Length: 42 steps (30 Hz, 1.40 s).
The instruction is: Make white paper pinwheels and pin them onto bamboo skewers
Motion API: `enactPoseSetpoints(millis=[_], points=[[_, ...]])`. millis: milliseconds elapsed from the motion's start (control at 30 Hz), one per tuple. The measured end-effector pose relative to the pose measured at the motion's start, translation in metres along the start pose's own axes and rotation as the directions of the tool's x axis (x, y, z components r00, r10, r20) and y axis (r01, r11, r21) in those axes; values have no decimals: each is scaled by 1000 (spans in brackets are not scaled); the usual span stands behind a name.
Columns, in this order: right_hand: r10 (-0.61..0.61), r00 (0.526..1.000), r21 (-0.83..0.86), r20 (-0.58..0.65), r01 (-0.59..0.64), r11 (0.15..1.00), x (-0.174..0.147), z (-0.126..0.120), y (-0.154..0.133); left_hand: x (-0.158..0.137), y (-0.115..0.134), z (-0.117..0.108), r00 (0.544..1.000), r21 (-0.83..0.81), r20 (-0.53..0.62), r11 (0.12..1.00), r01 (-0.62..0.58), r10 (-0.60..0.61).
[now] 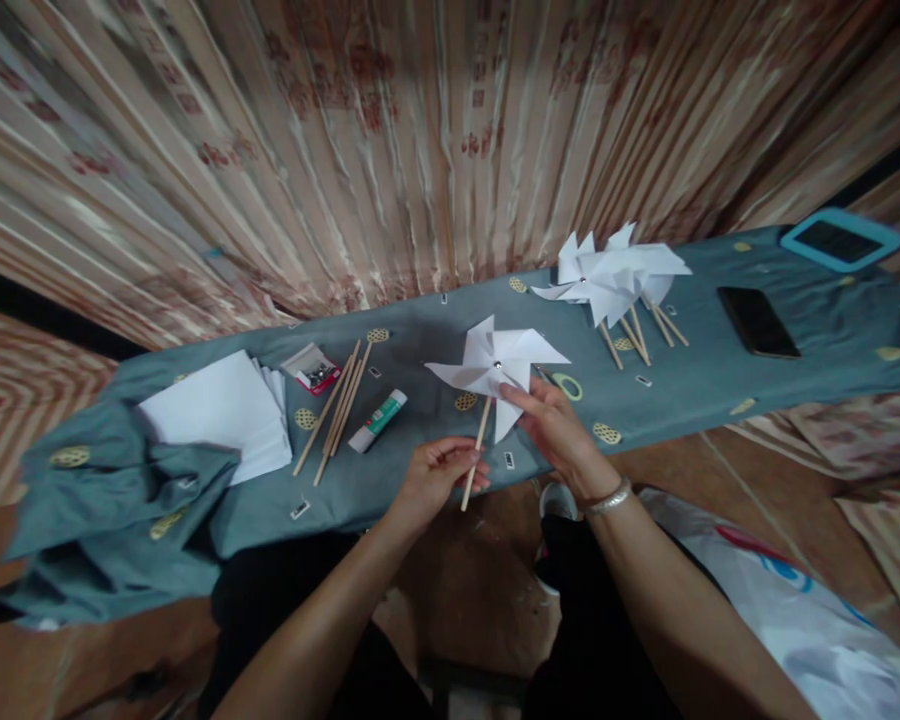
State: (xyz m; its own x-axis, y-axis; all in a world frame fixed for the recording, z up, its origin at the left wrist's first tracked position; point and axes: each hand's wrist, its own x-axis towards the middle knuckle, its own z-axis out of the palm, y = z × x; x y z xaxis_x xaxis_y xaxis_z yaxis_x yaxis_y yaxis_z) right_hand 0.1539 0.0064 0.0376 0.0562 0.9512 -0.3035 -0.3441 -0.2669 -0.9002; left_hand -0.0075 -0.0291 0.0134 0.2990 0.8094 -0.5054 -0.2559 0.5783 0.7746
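Observation:
A white paper pinwheel (pixel 521 347) on a wooden stick is held up over the near edge of the cloth-covered table. A shiny pin marks its centre. My left hand (pixel 444 472) is closed around the lower part of the stick, whose end pokes out below the fingers. My right hand (pixel 551 420) grips the paper blades just under the pin, thumb on top; its other fingers are partly hidden behind the paper. Behind the pinwheel lie scissors (pixel 568 387) with yellow-green handles, partly covered.
Several finished pinwheels (pixel 622 275) lie at the back right, near a black phone (pixel 757 322) and a blue-framed device (pixel 841 240). On the left are stacked white paper (pixel 217 410), loose sticks (pixel 339 415), a glue stick (pixel 378 420) and a small box of pins (pixel 313 369). A plastic bag (pixel 795 600) sits below right.

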Motion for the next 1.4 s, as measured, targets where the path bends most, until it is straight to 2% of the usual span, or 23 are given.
enactPoseSetpoints(millis=[167,400,767,1000,1233,1400], points=[[29,999,-29,-26,-30,999,2,-6,4,2,7,-3,998,-52,-55,998,-34,31],[30,997,-11,-74,-31,999,7,-8,11,5,7,-6,997,-105,-70,994,-34,27],[23,1000,26,-16,-23,999,1,-5,8,9,3,-8,981,-58,-157,991,-121,111],[43,999,95,-18,-41,995,-3,-2,4,9,3,-8,981,-40,-140,989,-139,133],[31,999,102,43,-35,994,-6,4,2,10,2,-6,976,-14,-160,989,-149,145],[13,998,32,64,-15,999,-7,10,5,9,2,-3,976,-7,-146,987,-162,159]])
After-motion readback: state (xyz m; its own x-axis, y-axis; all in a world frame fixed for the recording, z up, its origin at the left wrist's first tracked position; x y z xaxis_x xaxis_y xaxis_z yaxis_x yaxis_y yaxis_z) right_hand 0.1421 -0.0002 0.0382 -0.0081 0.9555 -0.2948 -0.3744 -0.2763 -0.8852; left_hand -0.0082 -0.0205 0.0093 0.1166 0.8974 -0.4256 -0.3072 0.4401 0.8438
